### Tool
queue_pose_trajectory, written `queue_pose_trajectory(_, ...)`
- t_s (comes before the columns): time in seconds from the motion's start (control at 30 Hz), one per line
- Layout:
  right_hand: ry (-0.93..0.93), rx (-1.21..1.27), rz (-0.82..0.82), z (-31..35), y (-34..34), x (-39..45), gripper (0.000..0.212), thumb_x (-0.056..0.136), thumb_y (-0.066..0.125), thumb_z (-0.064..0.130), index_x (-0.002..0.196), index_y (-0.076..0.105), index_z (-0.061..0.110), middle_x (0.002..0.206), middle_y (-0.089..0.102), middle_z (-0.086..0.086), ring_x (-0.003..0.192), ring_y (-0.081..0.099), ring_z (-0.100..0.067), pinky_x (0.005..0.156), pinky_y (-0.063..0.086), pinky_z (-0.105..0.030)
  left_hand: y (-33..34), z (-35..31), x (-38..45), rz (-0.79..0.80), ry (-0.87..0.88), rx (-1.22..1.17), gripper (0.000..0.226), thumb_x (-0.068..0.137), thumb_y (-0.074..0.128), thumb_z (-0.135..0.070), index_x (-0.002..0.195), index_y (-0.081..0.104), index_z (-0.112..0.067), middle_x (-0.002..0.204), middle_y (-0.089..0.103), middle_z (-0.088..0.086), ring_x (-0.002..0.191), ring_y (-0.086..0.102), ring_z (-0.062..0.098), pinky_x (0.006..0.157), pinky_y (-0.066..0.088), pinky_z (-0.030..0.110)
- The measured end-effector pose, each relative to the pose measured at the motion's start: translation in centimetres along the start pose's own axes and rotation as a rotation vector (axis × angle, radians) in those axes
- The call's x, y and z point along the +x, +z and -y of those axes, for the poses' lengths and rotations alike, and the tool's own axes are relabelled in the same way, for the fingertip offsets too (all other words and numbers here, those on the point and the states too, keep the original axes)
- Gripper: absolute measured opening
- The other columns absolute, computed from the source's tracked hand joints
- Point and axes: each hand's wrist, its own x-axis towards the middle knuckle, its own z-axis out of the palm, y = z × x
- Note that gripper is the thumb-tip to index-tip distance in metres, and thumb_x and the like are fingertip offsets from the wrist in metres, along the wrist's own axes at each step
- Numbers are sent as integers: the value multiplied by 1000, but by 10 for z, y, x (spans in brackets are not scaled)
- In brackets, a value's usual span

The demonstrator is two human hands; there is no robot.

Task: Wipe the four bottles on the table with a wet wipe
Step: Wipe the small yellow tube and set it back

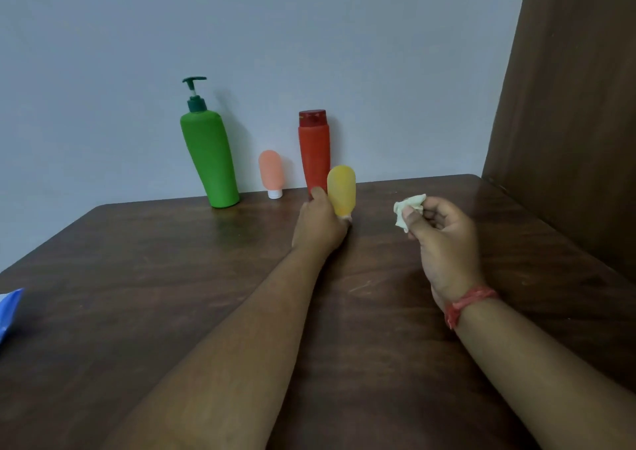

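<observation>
A dark wooden table (172,312) filled the lower part of the view, its far edge set against a pale grey wall (309,36), with a brown wooden panel (578,105) rising on the right. Near the far edge stood the green pump bottle (210,160), upright with its dark green pump head on top, the tallest of the four. To its right, well apart, stood the red bottle (314,153) with a darker red flip cap, also upright close to the wall. Between these two a small peach tube (271,174) stood inverted on its white cap. The left hand (318,224) gripped the lower end of a small yellow tube (341,191), fingers curled round its cap end, holding it upright just in front of the red bottle's base. The right hand (444,243), with a red thread band (468,303) on its wrist, hovered to the right of the yellow tube and apart from it, its thumb and fingers pinching a crumpled white wet wipe (407,210). At the left edge of the table lay the corner of a blue packet (8,312), mostly out of frame.
</observation>
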Motion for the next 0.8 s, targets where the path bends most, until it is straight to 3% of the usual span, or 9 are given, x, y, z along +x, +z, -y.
queue_pose_trajectory(0.27,80,77,-53,-2,4,0,10,91,67,11,95,72,18,92,75,1,82,68,-6,73,52,-26,47,-30,62,-19,-19,-79,47,85,68,-25,116,40,-5,107,65,19,99,65,38,81,56,46)
queue_pose_trajectory(0.57,119,107,-53,-6,2,5,8,91,68,9,92,73,15,80,72,5,70,61,1,66,48,-16,74,-46,100,-43,-90,-55,47,90,68,-18,125,41,0,124,61,21,120,56,39,95,49,45)
queue_pose_trajectory(0.8,126,118,-46,-7,2,4,9,90,68,9,92,74,15,80,73,3,70,62,0,65,48,-15,79,-46,109,-47,-109,-55,47,91,67,-15,127,40,0,124,60,21,121,55,38,96,49,44)
